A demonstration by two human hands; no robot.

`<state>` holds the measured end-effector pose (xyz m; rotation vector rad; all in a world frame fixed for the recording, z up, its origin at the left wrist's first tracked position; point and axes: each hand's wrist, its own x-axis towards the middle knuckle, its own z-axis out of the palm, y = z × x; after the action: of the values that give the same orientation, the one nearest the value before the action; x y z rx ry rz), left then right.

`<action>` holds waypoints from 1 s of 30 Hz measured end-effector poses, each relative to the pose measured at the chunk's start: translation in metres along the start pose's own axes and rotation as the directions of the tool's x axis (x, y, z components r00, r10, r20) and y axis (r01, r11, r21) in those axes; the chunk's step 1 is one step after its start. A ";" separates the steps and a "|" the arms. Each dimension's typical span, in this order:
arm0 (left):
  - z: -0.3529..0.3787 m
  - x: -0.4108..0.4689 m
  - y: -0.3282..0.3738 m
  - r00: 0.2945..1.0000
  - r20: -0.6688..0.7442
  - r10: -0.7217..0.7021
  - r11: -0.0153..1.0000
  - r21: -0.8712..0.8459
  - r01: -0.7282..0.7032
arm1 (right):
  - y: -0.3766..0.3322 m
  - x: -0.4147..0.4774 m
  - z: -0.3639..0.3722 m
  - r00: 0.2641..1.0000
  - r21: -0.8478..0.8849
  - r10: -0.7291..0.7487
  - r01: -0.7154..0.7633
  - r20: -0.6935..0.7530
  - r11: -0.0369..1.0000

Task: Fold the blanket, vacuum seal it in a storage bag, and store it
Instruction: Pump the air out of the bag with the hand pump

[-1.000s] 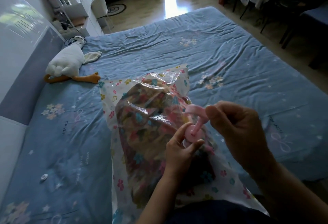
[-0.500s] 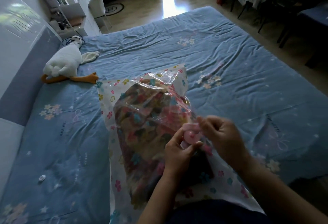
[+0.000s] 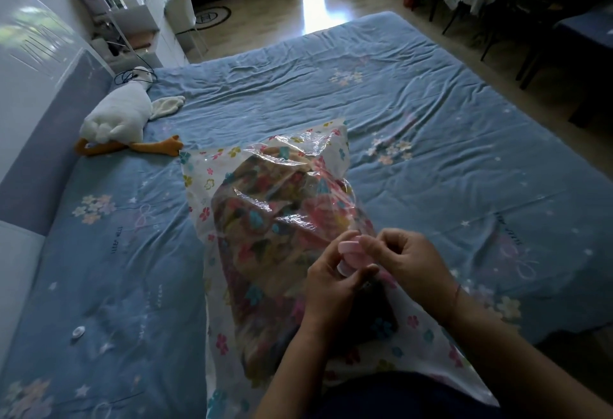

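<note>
Right hand [image 3: 408,262] has come down since a second ago. Then it held the pink cap [image 3: 349,248] lifted clear; now the cap sits low over the valve [image 3: 345,267], and both hands are close together on it.

Count: one storage bag [image 3: 199,186], one blanket [image 3: 265,236], one valve with one cap, two hands.

Bag holds the folded flowered blanket, seen through clear plastic. Bag's white margins carry small printed flowers. Its far end stands up in loose, crinkled folds.

Left hand [image 3: 326,281]: fingers curled up around the valve from the near side, thumb against it, gripping. Right hand: thumb and forefinger pinching the cap from the right, other fingers tucked. Whether the cap is fully seated I cannot tell.

Bag lies on the bed [image 3: 431,120], near its closest edge, roughly centred, on a wrinkled blue sheet.

Further out: one plush goose [image 3: 116,117] lies by the headboard at left, well apart from the bag. One small white disc [image 3: 78,331] rests on the sheet, left of the bag.
</note>
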<state>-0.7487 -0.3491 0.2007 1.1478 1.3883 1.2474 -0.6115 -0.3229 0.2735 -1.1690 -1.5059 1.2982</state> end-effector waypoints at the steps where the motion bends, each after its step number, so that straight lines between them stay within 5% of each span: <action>1: 0.000 -0.001 0.002 1.000 -0.003 -0.001 1.000 -0.008 0.001 | 0.004 0.000 0.000 1.000 -0.035 0.029 -0.029 0.000 0.999; 6: -0.001 0.003 0.005 1.000 0.010 0.012 1.000 -0.010 -0.012 | -0.048 0.002 -0.015 0.974 0.293 -0.211 0.179 0.079 0.939; 9: 0.000 0.004 0.004 1.000 -0.013 -0.005 1.000 -0.004 0.005 | -0.053 0.003 -0.020 0.973 0.521 -0.197 0.106 0.122 0.847; 14: 0.002 0.002 0.004 1.000 -0.012 0.017 1.000 -0.009 -0.017 | -0.004 0.007 -0.010 0.989 -0.095 0.118 -0.110 0.087 0.989; 16: 0.000 0.003 0.006 0.999 -0.008 0.035 0.999 -0.011 -0.035 | -0.018 0.006 -0.014 0.993 -0.067 0.054 -0.047 0.103 0.997; 21: 0.000 0.005 0.004 1.000 -0.013 0.001 1.000 0.023 -0.001 | -0.065 0.009 -0.033 0.954 0.417 -0.154 0.034 0.258 0.908; 23: 0.000 0.005 0.001 1.000 -0.016 -0.008 1.000 0.025 0.008 | -0.046 0.011 -0.028 0.970 0.358 -0.045 -0.044 0.238 0.933; 26: 0.000 0.005 -0.001 1.000 0.001 -0.011 1.000 0.021 0.011 | -0.010 0.011 -0.012 0.973 0.038 0.169 -0.177 0.158 0.983; 28: -0.001 0.003 0.000 1.000 -0.006 -0.017 1.000 0.004 0.017 | -0.009 0.011 -0.012 0.976 -0.043 0.158 -0.153 0.152 0.987; 30: -0.003 0.004 0.001 1.000 0.003 0.003 1.000 0.010 -0.003 | -0.030 0.010 -0.020 0.982 0.049 0.032 -0.042 0.184 0.998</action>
<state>-0.7523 -0.3453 0.2020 1.1586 1.3926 1.2416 -0.5990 -0.3092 0.3064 -1.0716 -1.5769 1.4964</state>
